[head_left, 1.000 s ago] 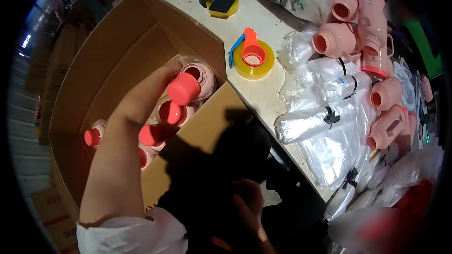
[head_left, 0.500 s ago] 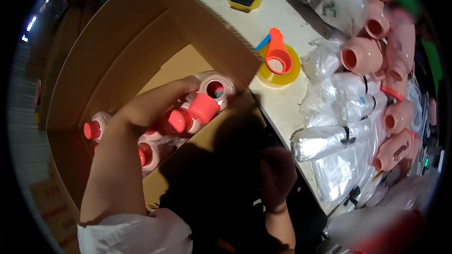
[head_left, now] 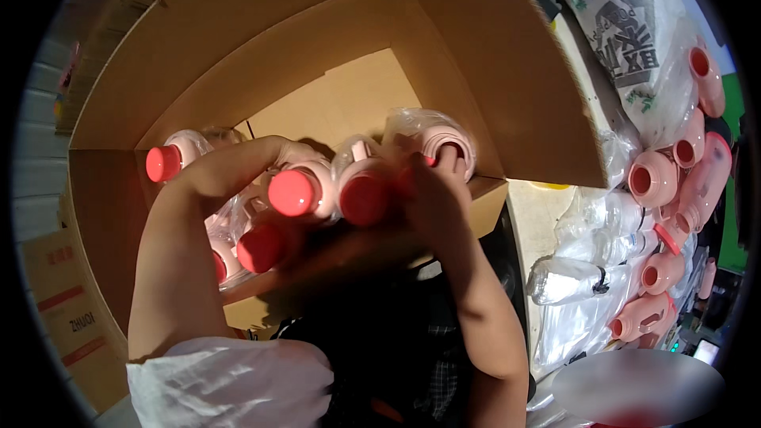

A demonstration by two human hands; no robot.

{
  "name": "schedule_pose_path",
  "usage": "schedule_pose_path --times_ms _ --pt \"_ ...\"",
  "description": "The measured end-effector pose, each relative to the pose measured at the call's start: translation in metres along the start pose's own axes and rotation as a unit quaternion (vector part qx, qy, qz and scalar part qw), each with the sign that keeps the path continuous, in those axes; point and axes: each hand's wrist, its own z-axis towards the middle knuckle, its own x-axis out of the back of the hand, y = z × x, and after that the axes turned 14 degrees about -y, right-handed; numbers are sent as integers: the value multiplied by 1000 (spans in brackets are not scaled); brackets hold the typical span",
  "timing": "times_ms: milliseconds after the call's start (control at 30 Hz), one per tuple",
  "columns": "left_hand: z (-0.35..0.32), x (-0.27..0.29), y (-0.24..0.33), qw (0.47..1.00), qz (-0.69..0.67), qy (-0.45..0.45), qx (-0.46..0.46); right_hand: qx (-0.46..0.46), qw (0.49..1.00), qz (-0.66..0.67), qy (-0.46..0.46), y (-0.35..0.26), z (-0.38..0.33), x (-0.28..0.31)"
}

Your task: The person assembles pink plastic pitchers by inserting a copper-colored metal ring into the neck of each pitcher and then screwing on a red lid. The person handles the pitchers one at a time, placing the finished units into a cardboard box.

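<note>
Inside the large cardboard box (head_left: 277, 40), pink bottles with red caps stand side by side, some in clear plastic wrap. My left hand (head_left: 297, 154) reaches in behind a red-capped bottle (head_left: 293, 190); its fingers are mostly hidden. At the right end of the row is an uncapped pink bottle (head_left: 465, 143) in a clear bag, its mouth facing up. My right hand (head_left: 434, 194) is closed at that bottle's neck, with fingers reaching into the mouth. Red shows beside these fingers, close to another capped bottle (head_left: 366, 196); whether it is a separate cap I cannot make out.
To the right, a pale table (head_left: 519, 230) carries rolled clear plastic bags (head_left: 567, 279) and several uncapped pink bottles (head_left: 654, 178). A big printed plastic sack (head_left: 630, 40) lies at the back right. Printed cartons (head_left: 59, 293) stand at the left.
My right hand has moved up from below the box into the uncapped bottle's mouth. My left hand has left that bottle's side and sits farther left. The view has shifted over the box.
</note>
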Motion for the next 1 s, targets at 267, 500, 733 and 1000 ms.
schedule_pose_path --times_ms 267,500,733,1000 --pt "-10 -55 73 946 -282 14 160 -24 986 136 91 15 -9 33" --pt "3 -49 103 948 32 82 305 -109 991 74 30 32 17 26" --pt "-1 -36 114 773 429 445 -143 -113 993 24 31 31 8 35" --pt "-14 -75 140 948 199 110 223 -85 994 -67 -7 33 6 30"
